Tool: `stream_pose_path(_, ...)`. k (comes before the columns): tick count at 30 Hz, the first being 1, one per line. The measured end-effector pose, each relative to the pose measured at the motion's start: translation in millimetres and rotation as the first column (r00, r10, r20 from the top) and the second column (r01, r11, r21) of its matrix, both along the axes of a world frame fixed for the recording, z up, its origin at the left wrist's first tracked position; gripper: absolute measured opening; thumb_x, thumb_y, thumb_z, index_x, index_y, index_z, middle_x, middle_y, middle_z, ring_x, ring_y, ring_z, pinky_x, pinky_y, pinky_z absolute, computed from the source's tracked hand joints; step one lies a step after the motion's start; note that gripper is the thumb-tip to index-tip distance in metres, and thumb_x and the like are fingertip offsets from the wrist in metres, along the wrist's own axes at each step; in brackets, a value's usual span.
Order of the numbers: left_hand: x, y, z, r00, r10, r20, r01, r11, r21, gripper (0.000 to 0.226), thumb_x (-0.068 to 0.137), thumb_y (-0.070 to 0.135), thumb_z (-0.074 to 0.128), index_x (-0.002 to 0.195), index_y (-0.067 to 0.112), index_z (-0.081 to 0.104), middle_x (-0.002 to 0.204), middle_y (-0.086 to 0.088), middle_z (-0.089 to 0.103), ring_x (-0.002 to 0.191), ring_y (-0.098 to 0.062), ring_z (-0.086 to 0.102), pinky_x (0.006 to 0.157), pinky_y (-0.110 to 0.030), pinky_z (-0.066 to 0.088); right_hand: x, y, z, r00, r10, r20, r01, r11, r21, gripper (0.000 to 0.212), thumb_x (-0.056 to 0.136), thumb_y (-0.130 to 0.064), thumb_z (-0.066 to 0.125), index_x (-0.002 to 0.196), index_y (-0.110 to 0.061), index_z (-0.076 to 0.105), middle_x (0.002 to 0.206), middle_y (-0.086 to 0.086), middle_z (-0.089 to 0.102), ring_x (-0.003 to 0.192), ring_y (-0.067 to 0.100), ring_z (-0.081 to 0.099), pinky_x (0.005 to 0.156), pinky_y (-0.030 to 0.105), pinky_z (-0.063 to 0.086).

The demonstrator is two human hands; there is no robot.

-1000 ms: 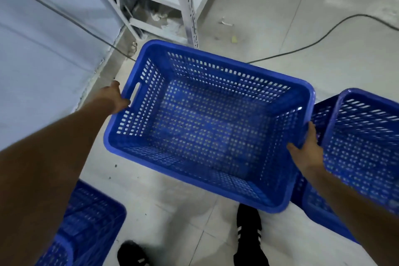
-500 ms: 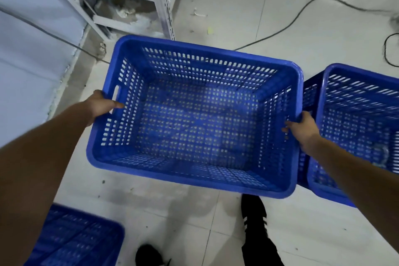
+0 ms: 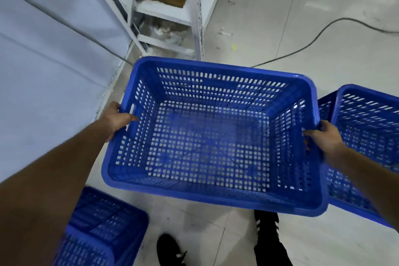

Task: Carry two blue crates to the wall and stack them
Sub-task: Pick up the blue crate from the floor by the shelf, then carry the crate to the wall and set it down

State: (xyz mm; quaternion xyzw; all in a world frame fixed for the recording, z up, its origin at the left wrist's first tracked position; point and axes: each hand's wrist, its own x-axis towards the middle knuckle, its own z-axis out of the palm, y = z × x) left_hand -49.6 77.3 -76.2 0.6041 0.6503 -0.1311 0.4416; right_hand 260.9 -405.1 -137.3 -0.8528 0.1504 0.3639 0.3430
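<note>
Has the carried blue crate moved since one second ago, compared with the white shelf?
Yes. The carried crate, held by both hands, now sits nearer the shelf leg and the wall.

right crate (image 3: 367,127) cropped, lower-left crate (image 3: 103,222) blurred

Perforated blue crate (image 3: 207,136): moulded plastic, smooth with a slight gloss at the rim. Floor (image 3: 269,17): pale tiles, matt, scuffed. Shelving frame (image 3: 197,17): white-painted perforated metal.

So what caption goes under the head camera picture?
Both hands, left hand and right hand, carry an empty blue crate beside the wall.
</note>
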Motion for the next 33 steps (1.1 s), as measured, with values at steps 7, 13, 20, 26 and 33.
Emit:
stream_pose_path(7, -58, -18, 124, 0.997, 0.074, 0.018, -0.075, 0.994, 0.075, 0.050, 0.089, 0.012, 0.076, 0.128, 0.009, 0.045, 0.120, -0.026, 0.063, 0.105, -0.046, 0.068, 0.087, -0.063, 0.058, -12, 20, 103, 0.997, 0.060, 0.044, -0.063, 0.997, 0.051, 0.035, 0.100, -0.008, 0.061, 0.133, -0.009, 0.051, 0.082, 0.024, 0.058, 0.069, 0.033, 0.053, 0.058, 0.048, 0.047)
stream_pose_path(13, -124, -55, 245, 0.993, 0.116, -0.011, -0.113, 0.985, 0.129, 0.043, 0.090, 0.004, 0.072, 0.126, 0.006, 0.048, 0.119, -0.028, 0.064, 0.094, -0.040, 0.065, 0.068, -0.043, 0.055, -17, 43, 224, 0.981, 0.172, 0.087, -0.182, 0.975, 0.127, 0.036, 0.097, -0.007, 0.061, 0.131, -0.010, 0.052, 0.092, 0.024, 0.066, 0.066, 0.035, 0.061, 0.059, 0.046, 0.054)
stream_pose_path(20, -225, -112, 346, 0.944, 0.328, 0.049, -0.330, 0.917, 0.224, 0.028, 0.092, -0.005, 0.063, 0.114, 0.006, 0.051, 0.110, -0.033, 0.065, 0.080, -0.039, 0.064, 0.059, -0.039, 0.055, -38, 96, 350, 0.923, 0.342, 0.173, -0.379, 0.884, 0.274, 0.052, 0.090, -0.009, 0.069, 0.139, -0.013, 0.052, 0.116, 0.018, 0.071, 0.096, 0.041, 0.073, 0.085, 0.059, 0.061)
stream_pose_path(26, -331, -158, 396, 0.855, 0.502, 0.130, -0.518, 0.823, 0.230, 0.028, 0.092, -0.008, 0.062, 0.115, 0.005, 0.052, 0.111, -0.035, 0.064, 0.075, -0.039, 0.063, 0.056, -0.038, 0.053, -102, 140, 422, 0.852, 0.472, 0.226, -0.522, 0.784, 0.335, 0.045, 0.089, -0.003, 0.067, 0.132, -0.009, 0.057, 0.105, 0.020, 0.071, 0.070, 0.029, 0.063, 0.062, 0.036, 0.051)
stream_pose_path(33, -463, -193, 428, 0.779, 0.605, 0.164, -0.626, 0.741, 0.240, 0.030, 0.092, -0.005, 0.064, 0.118, 0.006, 0.053, 0.115, -0.033, 0.065, 0.092, -0.047, 0.067, 0.060, -0.041, 0.053, -218, 186, 459, 0.815, 0.524, 0.249, -0.580, 0.735, 0.350, 0.036, 0.088, -0.002, 0.068, 0.121, -0.008, 0.055, 0.082, 0.014, 0.062, 0.060, 0.024, 0.052, 0.054, 0.036, 0.043)
